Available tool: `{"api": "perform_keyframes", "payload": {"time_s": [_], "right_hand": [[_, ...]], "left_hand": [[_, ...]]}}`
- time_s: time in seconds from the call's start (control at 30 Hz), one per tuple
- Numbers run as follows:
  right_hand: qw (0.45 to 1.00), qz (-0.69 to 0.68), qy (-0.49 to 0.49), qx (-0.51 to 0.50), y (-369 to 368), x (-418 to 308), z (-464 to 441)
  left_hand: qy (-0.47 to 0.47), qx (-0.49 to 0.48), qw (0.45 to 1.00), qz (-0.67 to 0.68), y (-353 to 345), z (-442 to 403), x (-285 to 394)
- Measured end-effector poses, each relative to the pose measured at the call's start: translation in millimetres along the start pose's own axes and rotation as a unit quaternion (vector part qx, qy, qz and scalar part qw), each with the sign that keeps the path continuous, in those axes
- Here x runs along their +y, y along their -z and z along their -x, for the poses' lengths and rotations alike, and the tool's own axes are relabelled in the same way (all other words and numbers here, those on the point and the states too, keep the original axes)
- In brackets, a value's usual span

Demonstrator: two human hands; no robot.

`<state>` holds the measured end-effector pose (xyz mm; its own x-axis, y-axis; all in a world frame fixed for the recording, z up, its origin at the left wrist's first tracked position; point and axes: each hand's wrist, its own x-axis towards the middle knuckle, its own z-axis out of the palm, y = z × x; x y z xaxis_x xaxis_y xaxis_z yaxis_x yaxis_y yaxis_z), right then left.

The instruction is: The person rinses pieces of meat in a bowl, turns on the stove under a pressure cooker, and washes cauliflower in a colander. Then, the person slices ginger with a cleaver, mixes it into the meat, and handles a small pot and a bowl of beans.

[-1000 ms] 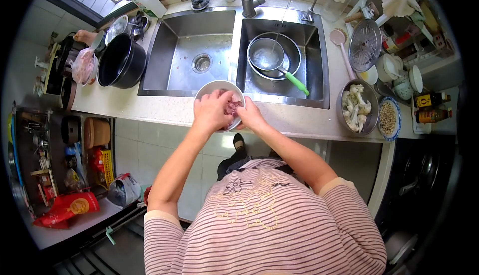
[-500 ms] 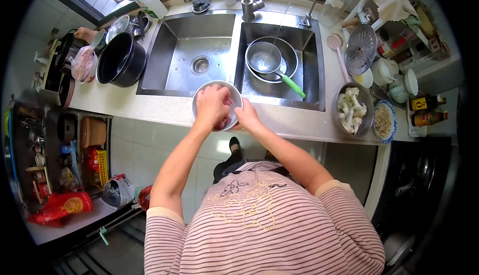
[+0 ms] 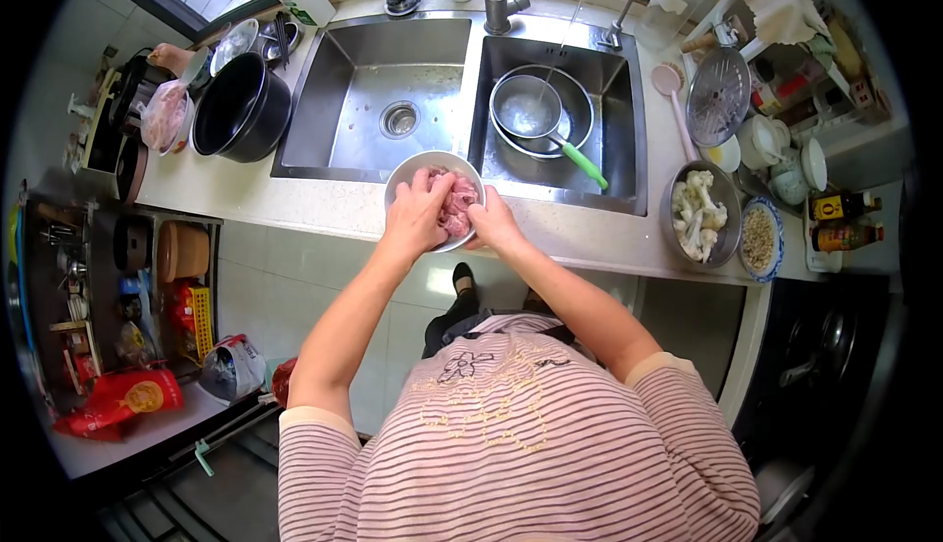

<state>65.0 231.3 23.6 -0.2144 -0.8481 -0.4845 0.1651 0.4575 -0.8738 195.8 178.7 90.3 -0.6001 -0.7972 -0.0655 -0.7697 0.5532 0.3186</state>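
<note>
A pale bowl (image 3: 403,174) with raw pink meat (image 3: 458,208) in it is at the counter's front edge, below the divider between the two sinks. My left hand (image 3: 420,216) reaches into the bowl from the left, its fingers bent over the meat and gripping at it. At the right side, my right hand (image 3: 496,222) grips the bowl, thumb at the rim and the other fingers mostly hidden beneath.
Water runs into a green-handled strainer (image 3: 526,107) over a metal basin in the right sink (image 3: 614,129). Left is the other sink (image 3: 344,119) and a black pot (image 3: 242,110). Cauliflower (image 3: 699,213) in a metal bowl and a blue-rimmed dish (image 3: 761,237) stand right.
My left hand has shifted on the meat, its fingers now more spread, and more of the meat shows. The bowl remains at the counter edge in my right hand.
</note>
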Motion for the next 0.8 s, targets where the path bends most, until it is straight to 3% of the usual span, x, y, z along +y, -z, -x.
{"api": "perform_keyframes", "payload": {"time_s": [0.3,0.43,0.57,0.67,0.7,0.77,0.8], "right_hand": [[1.000,-0.006,0.003,-0.001,0,3,0],[1.000,-0.005,0.004,0.004,-1,-2,2],[1.000,0.019,0.024,-0.006,0,16,-12],[0.988,0.068,0.140,0.024,0,30,-19],[0.995,0.036,0.093,0.016,-1,19,-11],[1.000,-0.027,0.003,-0.001,-1,-3,3],[1.000,-0.019,0.003,0.003,-2,-4,3]], "left_hand": [[0.075,0.057,0.988,0.126,12,-2,-11],[0.066,0.124,0.986,0.091,22,3,6],[-0.103,0.113,0.988,0.011,1,5,21],[-0.050,0.056,0.994,-0.073,4,-1,35],[-0.072,0.049,0.992,-0.094,1,-6,31],[-0.017,0.002,0.991,-0.135,-3,-18,34],[0.008,-0.021,0.988,-0.155,-4,-22,36]]}}
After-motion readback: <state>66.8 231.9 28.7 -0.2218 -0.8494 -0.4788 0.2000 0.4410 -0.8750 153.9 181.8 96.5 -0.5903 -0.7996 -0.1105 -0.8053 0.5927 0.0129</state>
